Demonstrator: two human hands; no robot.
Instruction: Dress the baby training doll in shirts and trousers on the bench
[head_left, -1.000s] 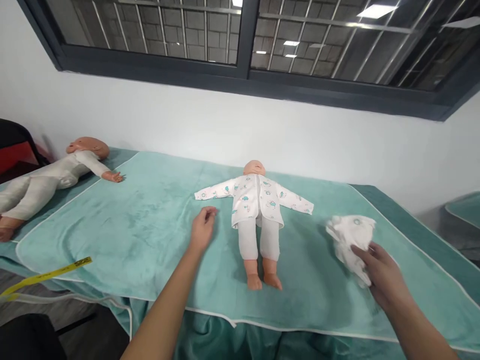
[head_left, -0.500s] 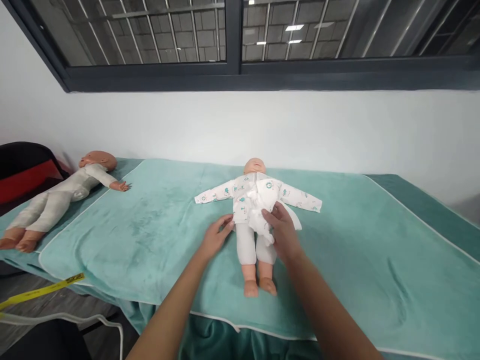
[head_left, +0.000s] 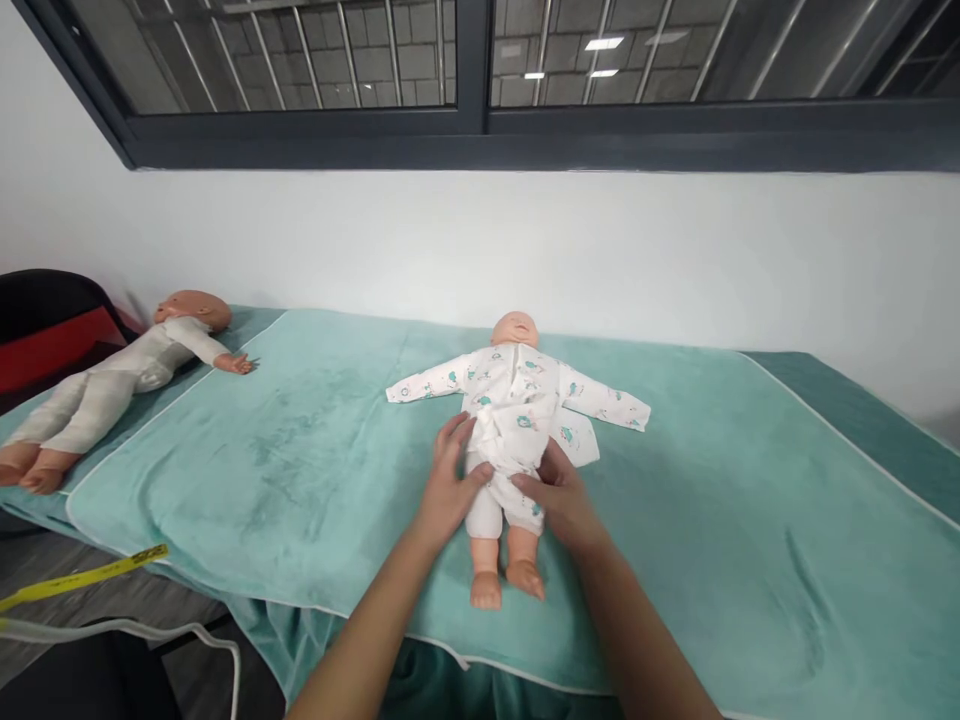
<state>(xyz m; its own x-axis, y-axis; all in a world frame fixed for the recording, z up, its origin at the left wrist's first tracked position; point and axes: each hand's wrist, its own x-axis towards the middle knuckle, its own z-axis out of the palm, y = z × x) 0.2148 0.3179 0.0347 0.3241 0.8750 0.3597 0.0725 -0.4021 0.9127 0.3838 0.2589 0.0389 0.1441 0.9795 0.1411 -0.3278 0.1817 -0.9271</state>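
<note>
A baby doll in a white printed top lies on its back on the teal blanket, head toward the wall. A crumpled white printed garment rests over its hips and upper legs. My left hand grips the garment's left side at the doll's waist, fingers curled on the cloth. My right hand holds the garment's right side by the doll's thigh. Below the cloth the doll's bare feet stick out toward me.
A second doll in a cream suit lies at the far left of the table. A yellow tape measure hangs below the blanket's left edge. The white wall and a dark window frame stand behind. A red and black object sits at far left.
My right hand carried the white garment from the right side of the blanket onto the doll. Both hands now hold it over the doll's hips; the left hand moved in from beside the doll.
</note>
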